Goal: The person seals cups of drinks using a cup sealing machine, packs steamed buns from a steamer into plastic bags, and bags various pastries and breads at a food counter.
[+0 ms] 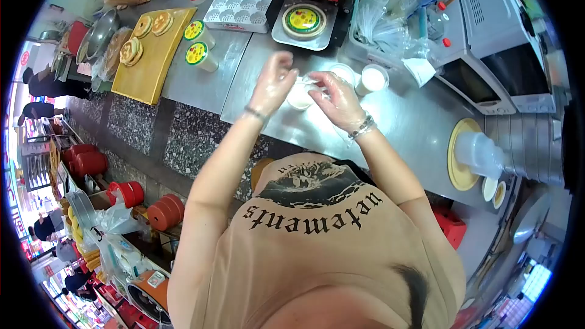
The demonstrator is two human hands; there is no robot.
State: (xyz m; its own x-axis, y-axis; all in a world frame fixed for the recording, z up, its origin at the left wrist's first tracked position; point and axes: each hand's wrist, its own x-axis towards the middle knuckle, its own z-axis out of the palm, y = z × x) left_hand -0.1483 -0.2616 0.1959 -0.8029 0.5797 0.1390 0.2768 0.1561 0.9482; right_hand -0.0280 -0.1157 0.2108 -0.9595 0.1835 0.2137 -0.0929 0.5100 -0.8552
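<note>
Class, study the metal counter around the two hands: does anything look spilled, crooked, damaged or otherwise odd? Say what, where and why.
Nothing clearly stands out. No spill is visible on the metal counter beside the white cups. The two lidded cups seem to lean, but that is probably wide-lens distortion.

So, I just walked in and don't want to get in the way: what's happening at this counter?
The person's right hand is over a white cup on the metal counter; whether it grips anything is unclear. The left hand is raised beside it. Two more white cups stand to the right. Further left, flat round breads lie on a yellow board.
</note>
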